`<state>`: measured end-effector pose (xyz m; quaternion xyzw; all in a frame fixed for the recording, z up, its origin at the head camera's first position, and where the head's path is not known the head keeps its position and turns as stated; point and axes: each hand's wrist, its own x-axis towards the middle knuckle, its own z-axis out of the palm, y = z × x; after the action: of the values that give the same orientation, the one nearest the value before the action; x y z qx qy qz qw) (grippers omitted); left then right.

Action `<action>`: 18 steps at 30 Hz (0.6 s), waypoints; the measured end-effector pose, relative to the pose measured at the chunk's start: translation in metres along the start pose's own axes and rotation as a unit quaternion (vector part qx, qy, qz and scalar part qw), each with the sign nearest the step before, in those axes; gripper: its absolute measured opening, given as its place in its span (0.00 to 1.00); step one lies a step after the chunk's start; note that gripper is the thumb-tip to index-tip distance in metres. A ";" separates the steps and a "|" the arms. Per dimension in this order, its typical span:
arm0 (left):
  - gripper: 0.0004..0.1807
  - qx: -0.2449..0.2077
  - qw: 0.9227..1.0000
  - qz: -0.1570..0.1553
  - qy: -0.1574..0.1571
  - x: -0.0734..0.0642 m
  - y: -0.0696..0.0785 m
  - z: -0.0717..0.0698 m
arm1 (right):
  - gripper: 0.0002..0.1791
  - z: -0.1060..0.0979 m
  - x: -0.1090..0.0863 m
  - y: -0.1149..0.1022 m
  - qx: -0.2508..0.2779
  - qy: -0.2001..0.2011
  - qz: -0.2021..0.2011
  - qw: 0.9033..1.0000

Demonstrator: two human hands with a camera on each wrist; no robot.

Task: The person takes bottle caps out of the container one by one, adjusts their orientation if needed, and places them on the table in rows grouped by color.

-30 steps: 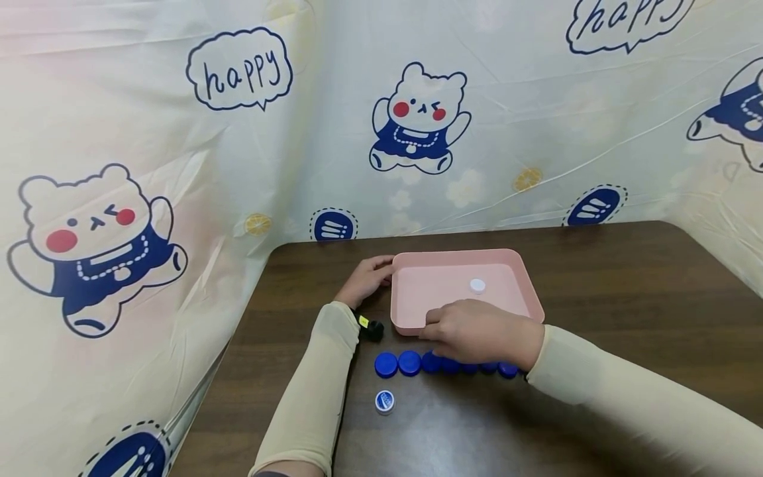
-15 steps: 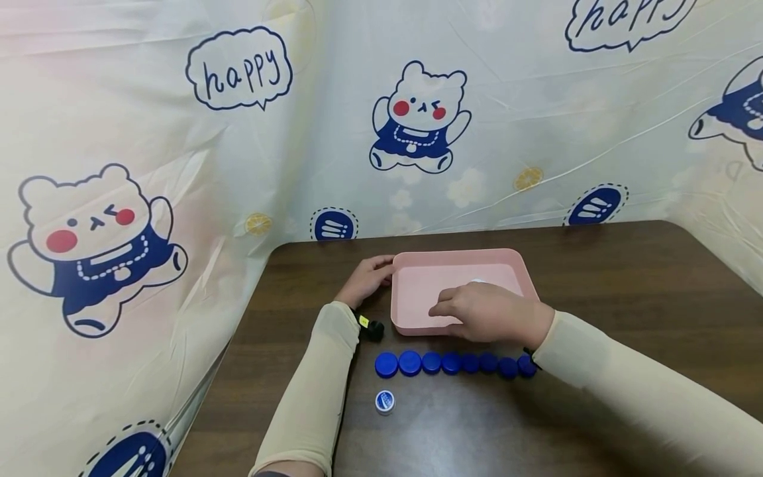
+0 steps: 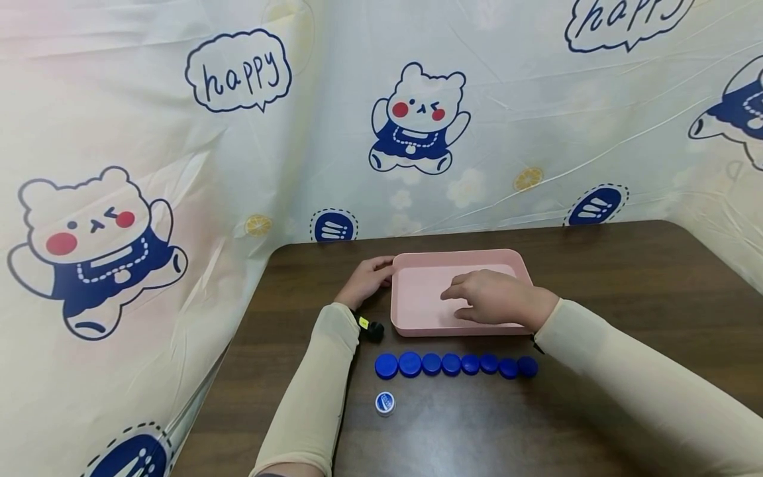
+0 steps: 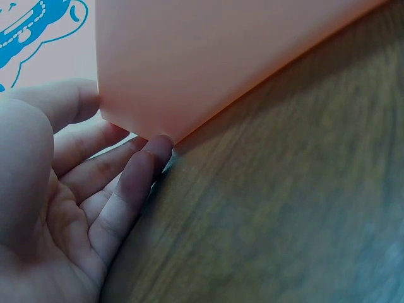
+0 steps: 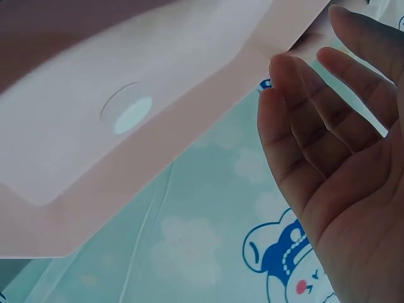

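A pink tray (image 3: 417,291) lies on the brown table. My left hand (image 3: 365,281) rests at its far left corner; in the left wrist view, the loosely bent fingers (image 4: 126,183) touch the outer wall without wrapping round it. Over the tray's right half hovers my right hand (image 3: 489,296), fingers spread and nothing in them. The right wrist view shows a round white cap (image 5: 129,112) inside the tray; from the head it is hidden behind that hand. Several blue round caps (image 3: 451,364) form a row in front of the tray.
A small round white container with a blue-and-white top (image 3: 385,403) stands on the table nearer to me, below the row's left end. A cloth printed with bears (image 3: 420,119) hangs behind and beside the table (image 3: 626,298).
My right hand has moved from the tray's front edge back and right over its inside, spreading its fingers and covering the white cap. More of the blue row shows. My left hand stays put.
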<state>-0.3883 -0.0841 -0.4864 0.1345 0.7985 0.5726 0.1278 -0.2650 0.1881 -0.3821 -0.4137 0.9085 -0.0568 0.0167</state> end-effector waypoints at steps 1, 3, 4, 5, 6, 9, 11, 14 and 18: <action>0.21 -0.003 1.000 -0.001 -0.001 0.000 0.000 0.000 | 0.19 0.001 0.000 0.002 -0.002 0.002 -0.001 1.000; 0.20 -0.004 1.000 -0.002 -0.001 0.000 0.000 0.000 | 0.19 0.001 0.001 0.005 -0.002 0.004 0.002 1.000; 0.20 -0.003 1.000 -0.004 0.000 -0.001 0.001 0.000 | 0.19 0.002 0.001 0.007 -0.002 0.004 0.004 1.000; 0.20 -0.002 1.000 -0.006 0.001 -0.001 0.001 0.000 | 0.19 0.002 0.001 0.009 -0.002 0.003 0.007 1.000; 0.20 -0.001 1.000 -0.007 0.002 -0.001 0.001 0.000 | 0.20 0.002 0.001 0.010 -0.002 0.002 0.011 1.000; 0.20 0.004 1.000 -0.007 0.002 -0.002 0.001 0.000 | 0.20 0.001 0.002 0.015 0.005 -0.003 0.028 1.000; 0.20 0.005 1.000 -0.005 0.003 -0.002 0.001 0.000 | 0.20 0.001 0.002 0.018 0.005 -0.005 0.032 0.999; 0.20 0.006 1.000 -0.004 0.001 -0.001 0.000 0.000 | 0.19 0.001 0.002 0.025 0.004 -0.006 0.033 0.999; 0.21 0.011 1.000 -0.010 -0.006 -0.001 0.001 -0.001 | 0.19 0.003 0.002 0.034 -0.004 -0.002 0.035 0.999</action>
<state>-0.3879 -0.0846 -0.4854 0.1317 0.8052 0.5618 0.1366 -0.2918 0.2081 -0.3886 -0.3822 0.9224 -0.0518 0.0194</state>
